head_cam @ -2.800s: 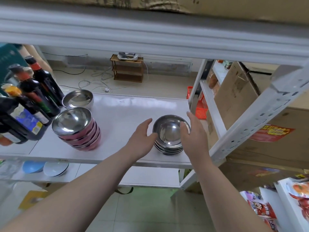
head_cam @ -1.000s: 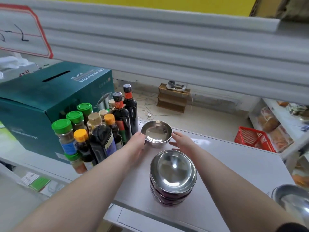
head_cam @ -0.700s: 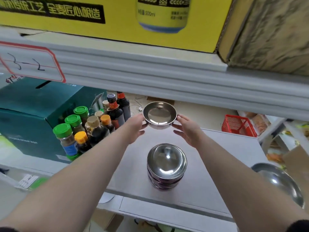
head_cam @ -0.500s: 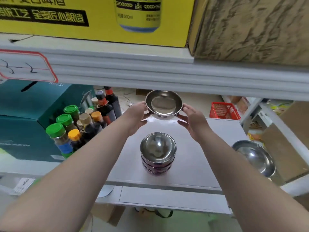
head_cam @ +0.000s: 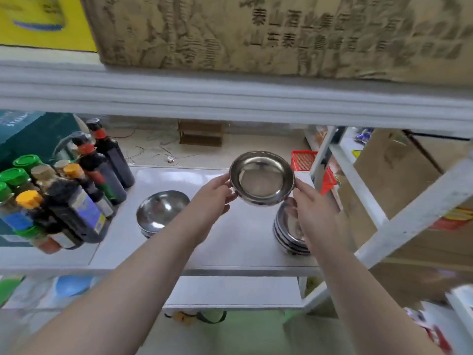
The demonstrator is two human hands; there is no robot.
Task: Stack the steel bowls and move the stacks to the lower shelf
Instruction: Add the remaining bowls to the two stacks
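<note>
**Bowl in the air, stack waiting underneath**

Since there's only the head view, that's the one we're going through. We've got one steel bowl (head_cam: 261,178) lifted off the shelf (head_cam: 230,242), pinched by its rim between both hands. Our left hand (head_cam: 211,194) is partly curled, fingertips on the rim's left edge, and our right hand (head_cam: 311,201) is likewise half open, fingers touching the right edge. Neither hand wraps around it, it's more of a two-sided squeeze.

Right below the bowl and just under our right palm sits the shiny stack (head_cam: 289,234), a few bowls nested. Further out past our left hand is the other stack (head_cam: 161,211), close to the sauce bottles (head_cam: 84,190).

How it'll handle, as a guess: thin steel, so light and stiff, nothing fragile, but polished and slick. The rolled rim looks like the best place to hold, since fingers have a lip to catch there. Nesting should go easy, though it'll probably clang and could slide off centre.

Hard to see: our right wrist covers a good part of the near stack, so we can't count its bowls. The left stack is smeared by blur. The lower shelf is mostly hidden behind our arms.
</note>
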